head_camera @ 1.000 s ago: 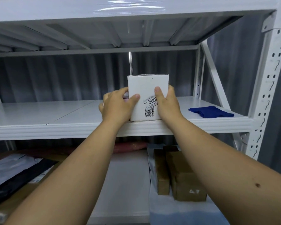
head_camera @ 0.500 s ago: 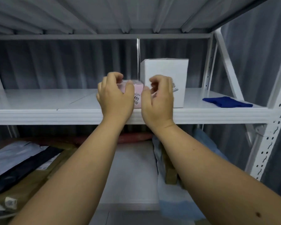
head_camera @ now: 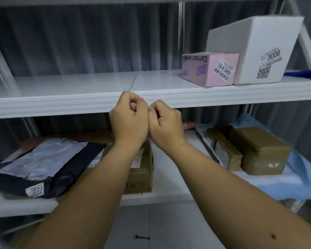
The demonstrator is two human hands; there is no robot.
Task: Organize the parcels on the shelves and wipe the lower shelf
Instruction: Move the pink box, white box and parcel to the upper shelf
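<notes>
- Pink box (head_camera: 211, 69) and white box (head_camera: 255, 51) set side by side, touching, at the right end of the upper shelf (head_camera: 79, 101) near its front edge, labels turned outward, probably for easy reading.
- Blue cloth (head_camera: 302, 74) just past the white box, likely kept ready for wiping.
- Left hand (head_camera: 129, 121) and right hand (head_camera: 164, 123) in front of the upper shelf's front edge, fingers curled in, holding nothing.
- Dark mailer (head_camera: 34, 175) and brown parcels (head_camera: 250, 151) crowding the lower shelf (head_camera: 169, 193); not yet clear for wiping.
- Grey corrugated wall behind.
</notes>
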